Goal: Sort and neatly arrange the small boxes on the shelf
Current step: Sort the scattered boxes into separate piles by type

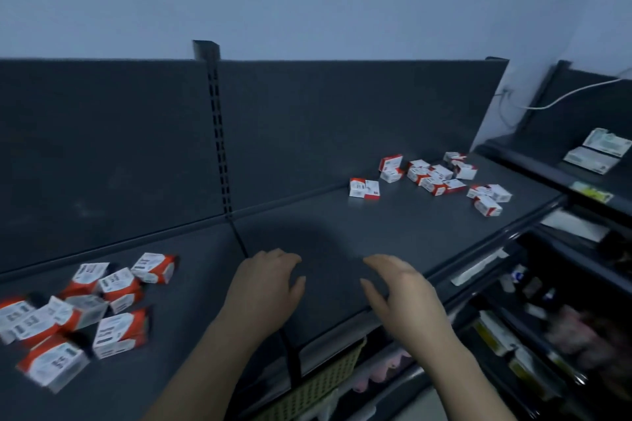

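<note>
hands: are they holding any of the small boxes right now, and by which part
Nothing is held. The left hand and right hand are empty, fingers loosely curled, over the shelf between the two scattered groups of boxes.

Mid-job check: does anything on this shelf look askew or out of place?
Yes. Red-and-white small boxes lie jumbled on the shelf: a near-left heap, tumbled at mixed angles and overlapping, and a far-right heap with strays apart from it. None stand in rows. The left hand and right hand hover open, holding nothing.
</note>
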